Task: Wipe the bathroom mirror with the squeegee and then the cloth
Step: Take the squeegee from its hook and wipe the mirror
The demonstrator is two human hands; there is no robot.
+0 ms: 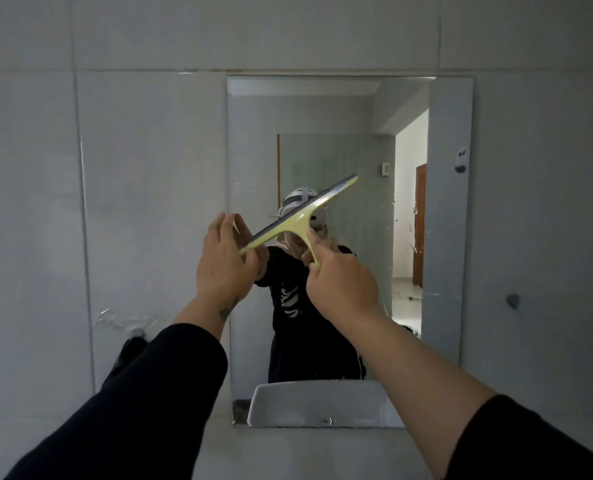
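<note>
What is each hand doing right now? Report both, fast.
Left hand: fingers pinching the lower end of the yellow plastic squeegee's blade.
Right hand: closed around the squeegee's handle.

squeegee before mirror, left hand left of right hand

We see a grey tiled wall with pale grout lines. On its right side sits a small dark hook, and higher up a dark smudged mark. At lower left, a dark bag hangs below a clear plastic patch.
</note>
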